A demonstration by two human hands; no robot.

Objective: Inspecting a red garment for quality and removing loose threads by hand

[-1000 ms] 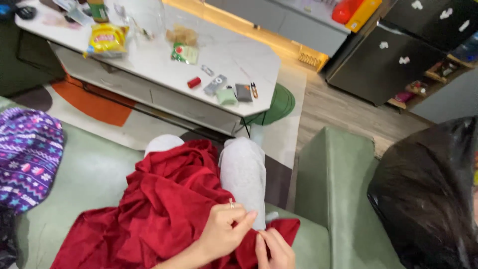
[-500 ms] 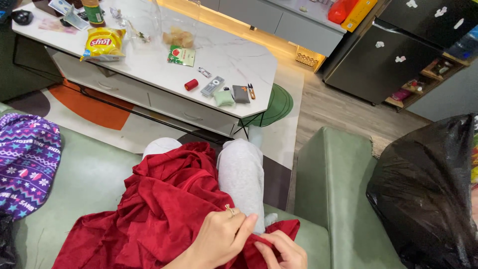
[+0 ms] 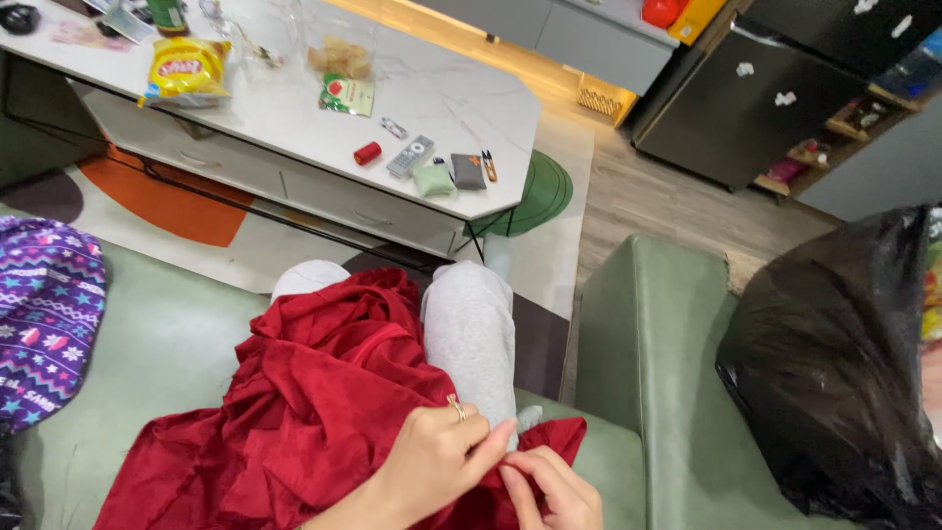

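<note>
One green sofa (image 3: 186,344) carries the person, and one red garment (image 3: 294,412) lies bunched over the lap, covering the left leg and spilling toward the sofa's front edge. Two legs in grey trousers (image 3: 471,329) show beyond it, the right one bare of cloth. One black plastic bag (image 3: 834,363) sits at the sofa's right end, past the green armrest. One purple patterned fabric (image 3: 44,314) lies at the sofa's left edge.

One white coffee table (image 3: 442,98) stands in front of the knees. At its near right corner lie one grey remote (image 3: 410,155), one pale green pouch (image 3: 434,181), one grey pouch (image 3: 468,171) and one small orange-handled snip (image 3: 489,166), close together. One red thread spool (image 3: 367,153) stands just left of the remote. One yellow snack bag (image 3: 186,71) rests toward the table's left end.

The left hand (image 3: 437,461), with one ring on a finger, pinches a fold of the red garment between thumb and fingertips. The right hand (image 3: 554,491) meets it from the right, fingers curled together and pressed on the same fold at the garment's right edge.
</note>
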